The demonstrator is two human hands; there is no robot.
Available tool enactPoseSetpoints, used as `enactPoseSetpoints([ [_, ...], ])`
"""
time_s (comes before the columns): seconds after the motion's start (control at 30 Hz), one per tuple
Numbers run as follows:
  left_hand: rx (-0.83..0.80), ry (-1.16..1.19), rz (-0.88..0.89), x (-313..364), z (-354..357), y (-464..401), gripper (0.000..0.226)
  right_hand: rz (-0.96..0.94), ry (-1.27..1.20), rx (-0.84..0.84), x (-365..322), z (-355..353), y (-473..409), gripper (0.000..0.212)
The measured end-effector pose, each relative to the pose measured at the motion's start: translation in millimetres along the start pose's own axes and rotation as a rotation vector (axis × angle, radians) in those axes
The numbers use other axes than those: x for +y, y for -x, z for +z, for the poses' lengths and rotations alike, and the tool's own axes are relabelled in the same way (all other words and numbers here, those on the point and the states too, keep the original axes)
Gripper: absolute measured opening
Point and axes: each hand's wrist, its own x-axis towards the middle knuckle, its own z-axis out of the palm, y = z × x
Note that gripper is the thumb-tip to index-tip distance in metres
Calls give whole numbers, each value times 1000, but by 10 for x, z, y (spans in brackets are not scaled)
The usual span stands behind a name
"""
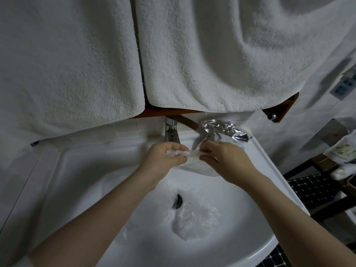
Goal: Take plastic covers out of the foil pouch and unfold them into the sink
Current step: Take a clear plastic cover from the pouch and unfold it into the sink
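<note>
We're over the sink [256, 162] now, both hands working above the bowl just in front of the tap [172, 132]. Our left hand [165, 159] has its grip pressed together around a bunched end of a clear plastic cover [194, 164], and our right hand [225, 160] is pinching the same cover between thumb and fingers, so the film is stretched between the two hands and sags below them. Down in the bowl we see another cover [192, 218] lying spread, crinkled, right beside the drain [178, 201] and partly over it. The foil pouch [225, 131] sits crumpled on the sink's back rim, just right of the tap, behind our right hand. White towels [212, 54] hang above.
</note>
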Motion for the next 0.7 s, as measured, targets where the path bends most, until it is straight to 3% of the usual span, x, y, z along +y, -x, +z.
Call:
enactPoseSetpoints([
  [0.27,27,-173,75,-50,-73,-61,13,-87,-191,32,307,-19,-19,28],
  [0.4,-45,-21,-25,-39,-209,-73,8,24,-300,-39,382,-23,36,32],
  [0.5,-79,79,3,-53,-244,-53,12,155,-403,-147,427,-9,78,29],
  [0.6,-79,99,7,-75,-215,-50,18,243,-208,-189,427,1,42,19],
  [0.7,-21,111,17,-64,-195,-82,19,171,20,84,240,58,-14,22],
])
